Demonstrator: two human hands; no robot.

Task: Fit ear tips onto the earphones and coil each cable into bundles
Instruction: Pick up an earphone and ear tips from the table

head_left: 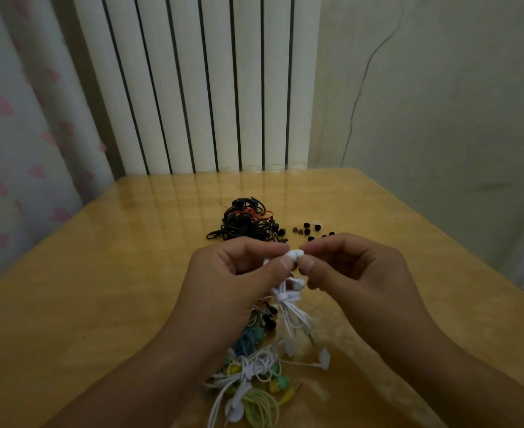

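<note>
Two hands: both raised above the glossy yellow-brown wooden worktop (106,273), meeting at one small white earbud (294,254).
Left hand (233,273): thumb and curled fingers (267,249) pinch the white earbud from the left.
Right hand (356,270): thumb and forefinger pinch the same earbud from the right; the remaining fingers curl loosely underneath.
White earphone cable bundle (288,299): hangs below the pinched earbud between the two wrists, tied at its middle, with loose strands trailing down towards the worktop.
Black and orange earphone tangle (242,222): lies on the worktop beyond the hands, near the middle.
Small dark ear tips (307,231): scattered on the worktop just right of the black tangle, behind the right hand's fingertips.
Mixed pile of white, yellow and green earphones (251,381): lies on the near worktop between the forearms; a few black earbuds (268,318) show beside the left wrist.
White ribbed radiator (199,84): stands upright behind the far edge of the worktop.
Pale curtain with pink hearts (17,134): hangs at the left.
</note>
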